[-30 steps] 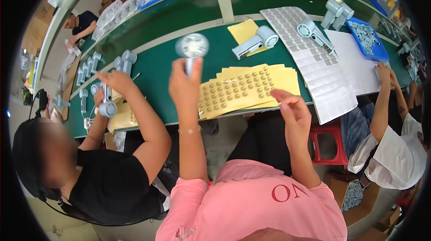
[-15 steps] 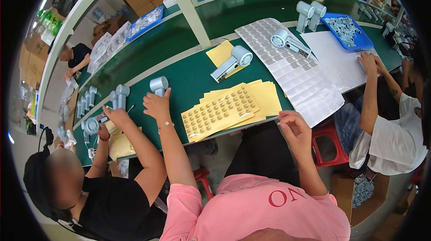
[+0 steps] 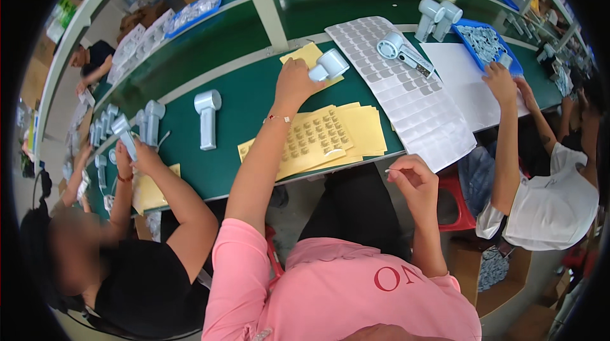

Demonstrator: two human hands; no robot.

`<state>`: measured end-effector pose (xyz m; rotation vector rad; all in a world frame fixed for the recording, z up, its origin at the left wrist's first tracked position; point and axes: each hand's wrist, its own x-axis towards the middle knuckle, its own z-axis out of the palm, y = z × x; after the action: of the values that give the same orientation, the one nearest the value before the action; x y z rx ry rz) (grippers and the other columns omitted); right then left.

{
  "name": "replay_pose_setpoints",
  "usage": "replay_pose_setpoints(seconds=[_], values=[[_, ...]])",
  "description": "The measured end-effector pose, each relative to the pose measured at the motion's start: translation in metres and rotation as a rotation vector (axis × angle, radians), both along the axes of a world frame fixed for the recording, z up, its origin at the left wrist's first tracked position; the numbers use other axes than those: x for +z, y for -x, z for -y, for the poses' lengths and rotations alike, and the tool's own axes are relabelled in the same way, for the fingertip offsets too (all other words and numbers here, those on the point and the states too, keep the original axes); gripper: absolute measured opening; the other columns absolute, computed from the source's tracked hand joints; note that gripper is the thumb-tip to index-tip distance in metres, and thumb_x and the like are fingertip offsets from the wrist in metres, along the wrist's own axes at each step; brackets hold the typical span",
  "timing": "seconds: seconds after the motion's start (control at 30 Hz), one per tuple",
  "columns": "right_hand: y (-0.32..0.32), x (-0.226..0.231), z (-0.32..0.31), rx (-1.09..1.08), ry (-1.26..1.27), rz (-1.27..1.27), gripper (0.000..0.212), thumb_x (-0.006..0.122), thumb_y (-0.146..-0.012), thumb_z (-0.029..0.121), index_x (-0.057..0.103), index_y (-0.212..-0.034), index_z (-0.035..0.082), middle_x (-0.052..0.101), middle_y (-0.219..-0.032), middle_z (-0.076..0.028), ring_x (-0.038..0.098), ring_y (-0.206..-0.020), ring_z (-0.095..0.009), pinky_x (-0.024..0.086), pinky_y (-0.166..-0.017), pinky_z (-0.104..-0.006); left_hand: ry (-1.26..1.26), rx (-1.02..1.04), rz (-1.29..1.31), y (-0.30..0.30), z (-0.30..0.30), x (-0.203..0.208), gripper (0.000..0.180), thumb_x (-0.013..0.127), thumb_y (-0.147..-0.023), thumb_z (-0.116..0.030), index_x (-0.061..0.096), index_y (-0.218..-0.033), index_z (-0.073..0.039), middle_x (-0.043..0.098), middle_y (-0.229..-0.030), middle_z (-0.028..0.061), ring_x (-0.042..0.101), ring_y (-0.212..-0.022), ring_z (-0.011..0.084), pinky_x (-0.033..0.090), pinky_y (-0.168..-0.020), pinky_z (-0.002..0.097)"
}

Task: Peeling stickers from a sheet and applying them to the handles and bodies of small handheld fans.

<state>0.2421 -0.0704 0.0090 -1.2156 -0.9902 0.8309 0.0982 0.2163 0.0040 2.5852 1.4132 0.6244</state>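
Observation:
My left hand [image 3: 295, 84] reaches across the bench and closes round the handle of a light-blue handheld fan [image 3: 332, 63]. That fan lies partly over a yellow sheet [image 3: 306, 55], and my hand hides most of its handle. By the bench's front edge my right hand [image 3: 416, 182] pinches a small pale piece [image 3: 389, 171], too small to name. Between my hands lies a stack of yellow sticker sheets [image 3: 311, 138] with rows of small grey marks, partly behind my left forearm. Another handheld fan [image 3: 207, 119] stands to the left of my arm.
On the right, a white sheet of grey labels [image 3: 413, 106] carries a handheld fan [image 3: 403, 53]. Two fans [image 3: 438, 20] stand beyond it, beside a blue tray [image 3: 516, 61] of small parts. Co-workers sit on both sides; the left one holds a fan [image 3: 125, 134]. A metal post [image 3: 264, 4] rises behind.
My left hand has let go of the standing fan on the left and moved right to grip the one on the yellow sheet. My right hand stays near the front edge, still pinching.

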Motion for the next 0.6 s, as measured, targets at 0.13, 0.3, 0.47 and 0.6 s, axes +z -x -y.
replay_pose_setpoints(seconds=[0.13,0.3,0.47,0.6], values=[[0.005,0.009,-0.025,0.144,0.004,0.05,0.007,0.059,-0.079,-0.008,0.061,-0.085,-0.004,0.056,-0.084,-0.006,0.057,-0.073,-0.012,0.046,-0.067,-0.0211,0.283,0.225,0.549,0.029,0.032,0.028,0.056,0.074,-0.068,-0.034,0.048,-0.101,0.001,0.063,-0.082,0.0121,0.061,-0.069,0.0228,0.049,-0.062,0.0317],[0.026,0.002,-0.079,0.26,0.222,0.312,0.01,0.065,-0.078,0.002,0.063,-0.086,-0.003,0.061,-0.073,-0.004,0.057,-0.064,-0.008,0.046,-0.06,-0.0199,0.81,0.013,1.391,0.068,0.101,0.017,0.037,0.055,-0.089,-0.035,0.047,-0.102,-0.002,0.058,-0.08,0.0072,0.059,-0.068,0.0129,0.049,-0.056,0.0261],[0.035,-0.008,-0.106,0.285,0.178,0.6,0.009,0.065,-0.077,0.005,0.063,-0.082,-0.002,0.06,-0.067,-0.003,0.053,-0.059,-0.007,0.043,-0.057,-0.0205,0.98,-0.017,1.282,0.073,0.135,0.004,0.041,0.064,-0.083,-0.025,0.042,-0.106,0.0,0.061,-0.085,0.0121,0.061,-0.065,0.0143,0.051,-0.054,0.0267],[0.034,-0.007,-0.108,0.301,0.246,0.627,0.007,0.064,-0.076,0.004,0.061,-0.078,-0.002,0.058,-0.065,-0.003,0.051,-0.057,-0.007,0.042,-0.055,-0.0212,0.639,0.216,0.699,0.065,0.13,-0.009,0.061,0.069,-0.073,-0.044,0.046,-0.102,0.004,0.062,-0.086,0.0184,0.062,-0.078,0.025,0.05,-0.065,0.0336]])
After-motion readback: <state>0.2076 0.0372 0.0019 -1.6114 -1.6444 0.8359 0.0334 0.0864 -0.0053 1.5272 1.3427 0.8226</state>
